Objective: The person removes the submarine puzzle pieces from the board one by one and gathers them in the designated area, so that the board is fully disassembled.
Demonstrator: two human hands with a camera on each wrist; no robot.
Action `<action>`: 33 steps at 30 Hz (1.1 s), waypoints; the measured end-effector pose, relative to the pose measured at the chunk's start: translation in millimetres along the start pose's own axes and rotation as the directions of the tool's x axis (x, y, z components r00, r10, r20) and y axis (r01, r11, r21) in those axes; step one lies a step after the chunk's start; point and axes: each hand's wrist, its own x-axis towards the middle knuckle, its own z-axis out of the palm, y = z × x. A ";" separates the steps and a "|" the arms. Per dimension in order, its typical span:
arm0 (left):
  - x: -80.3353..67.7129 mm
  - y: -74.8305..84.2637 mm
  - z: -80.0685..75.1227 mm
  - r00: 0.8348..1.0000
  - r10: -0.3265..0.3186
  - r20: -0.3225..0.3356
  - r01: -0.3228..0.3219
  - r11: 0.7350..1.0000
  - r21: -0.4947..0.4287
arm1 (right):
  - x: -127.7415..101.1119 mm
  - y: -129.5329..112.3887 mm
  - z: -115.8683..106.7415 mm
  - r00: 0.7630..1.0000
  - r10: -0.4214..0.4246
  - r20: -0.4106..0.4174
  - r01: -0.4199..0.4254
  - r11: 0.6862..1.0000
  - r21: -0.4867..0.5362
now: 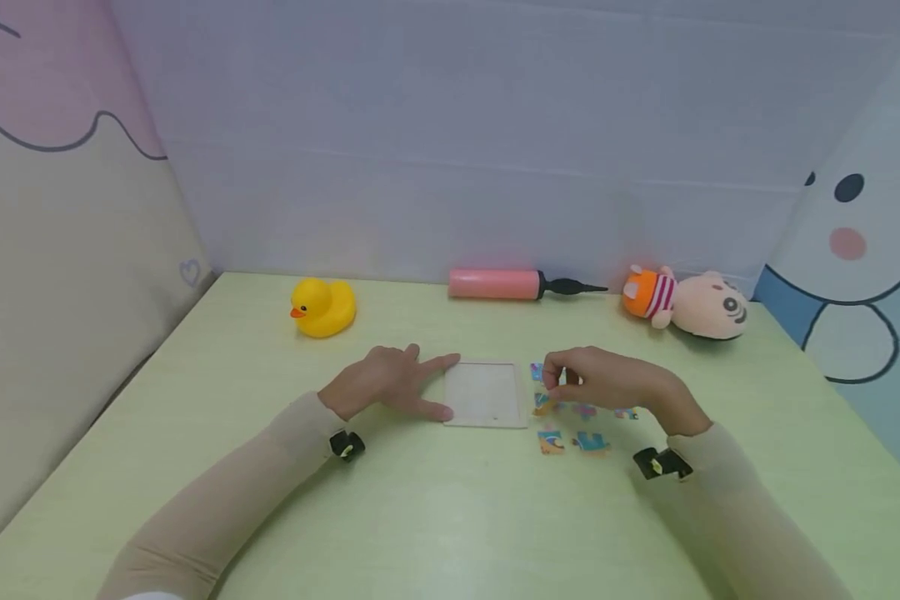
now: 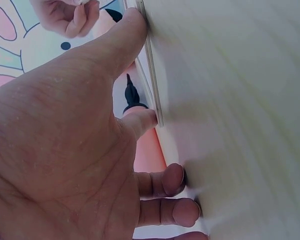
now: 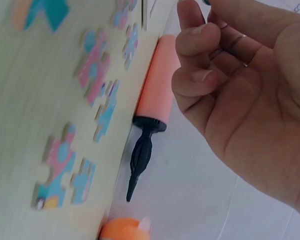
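A shallow white puzzle tray (image 1: 484,427) with a raised rim lies flat at the middle of the table. My left hand (image 1: 399,379) spreads beside it, thumb and index fingertip touching the tray's left corners; in the left wrist view the other fingers of that hand (image 2: 65,130) are apart from the tray. To the right of the tray, my right hand (image 1: 607,379) pinches a small jigsaw piece (image 3: 206,2), mostly hidden by the fingertips. Colourful jigsaw pieces (image 1: 591,442) lie scattered under and around this hand, some covered by it.
A yellow rubber duck (image 1: 325,308) stands at the back left. Along the back edge lies a pink hand pump (image 1: 495,284) with a black nozzle. A plush doll (image 1: 690,304) in orange and stripes lies at the back right. Walls rise behind and at both sides.
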 end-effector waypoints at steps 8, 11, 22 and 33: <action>1.1 -0.1 3.0 1.000 0.021 -0.007 -0.021 1.000 0.001 | -30.1 16.9 -6.7 0.999 0.044 0.030 -0.044 0.999 -0.025; 1.0 -0.4 3.0 1.000 0.023 -0.009 -0.023 1.000 0.003 | -40.3 22.6 -15.2 0.997 0.072 0.037 -0.071 0.997 -0.025; 0.7 -1.4 1.4 1.000 0.019 -0.008 -0.019 1.000 -0.011 | -51.9 40.7 -24.5 0.961 0.197 0.192 -0.212 0.976 0.058; -0.4 0.3 0.3 1.000 0.010 -0.006 -0.010 1.000 -0.019 | -48.1 49.8 -20.0 0.949 0.204 0.241 -0.228 0.970 0.079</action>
